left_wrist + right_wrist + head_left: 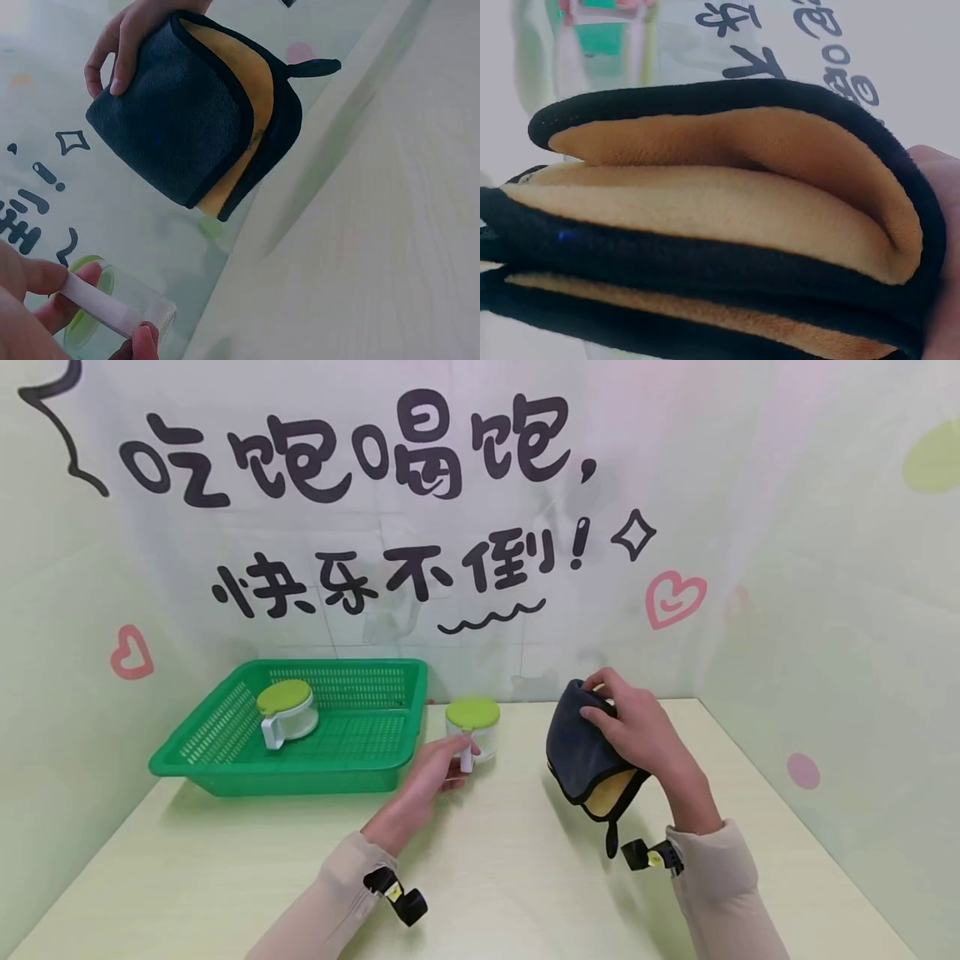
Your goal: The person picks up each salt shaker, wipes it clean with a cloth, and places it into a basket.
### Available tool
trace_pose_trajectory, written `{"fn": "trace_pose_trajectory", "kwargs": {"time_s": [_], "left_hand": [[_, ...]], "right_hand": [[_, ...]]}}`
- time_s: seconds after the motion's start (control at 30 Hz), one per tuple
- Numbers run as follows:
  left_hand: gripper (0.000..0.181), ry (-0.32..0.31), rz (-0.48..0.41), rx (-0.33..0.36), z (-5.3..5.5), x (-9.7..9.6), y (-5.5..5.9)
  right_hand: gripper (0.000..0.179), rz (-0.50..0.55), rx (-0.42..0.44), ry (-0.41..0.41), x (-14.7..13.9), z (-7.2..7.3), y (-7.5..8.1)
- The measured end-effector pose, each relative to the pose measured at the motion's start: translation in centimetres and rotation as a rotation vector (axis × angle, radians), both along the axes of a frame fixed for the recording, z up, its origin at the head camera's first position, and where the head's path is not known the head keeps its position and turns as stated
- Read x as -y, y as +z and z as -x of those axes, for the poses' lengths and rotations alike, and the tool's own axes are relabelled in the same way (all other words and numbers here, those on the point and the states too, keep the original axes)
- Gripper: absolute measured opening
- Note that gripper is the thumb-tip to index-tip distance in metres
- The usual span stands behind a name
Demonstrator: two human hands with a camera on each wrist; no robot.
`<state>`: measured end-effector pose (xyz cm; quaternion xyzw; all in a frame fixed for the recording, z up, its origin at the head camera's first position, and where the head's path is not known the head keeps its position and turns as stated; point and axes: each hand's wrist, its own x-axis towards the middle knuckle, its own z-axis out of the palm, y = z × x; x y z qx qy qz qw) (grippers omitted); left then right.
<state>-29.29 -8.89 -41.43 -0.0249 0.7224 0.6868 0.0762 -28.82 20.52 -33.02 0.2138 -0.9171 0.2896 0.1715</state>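
Observation:
My left hand (422,782) grips the white handle of a clear seasoning jar (474,713) with a lime-green lid. In the left wrist view, thumb and fingers close round that handle (103,305). To the right, my right hand (643,728) pinches a folded towel (581,745) by its upper edge, thumb in front. The towel is dark blue outside and tan inside, with black trim and a hanging loop. Its folded layers fill most of the right wrist view, where the tan lining (705,202) shows between them and the hand is largely hidden.
A green plastic basket (300,781) stands on the left of the pale table (495,868). Inside it sits a second lime-lidded seasoning jar (287,697). A printed white backdrop (480,660) rises behind the table's back edge, with side panels at left and right.

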Motion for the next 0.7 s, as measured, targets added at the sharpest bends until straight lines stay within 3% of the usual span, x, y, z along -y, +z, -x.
{"fn": "trace_pose_trajectory", "kwargs": {"time_s": [0.3,0.7], "left_hand": [[0.034,0.0,0.002,-0.069,-1.7,-0.6,3.3],[0.034,-0.03,0.002,-0.103,-3.4,-1.4,5.1]], "right_hand": [[0.03,-0.022,-0.11,0.092,2.2,-1.0,0.2],[0.028,-0.09,-0.142,0.233,5.0,-2.1,0.2]]}}
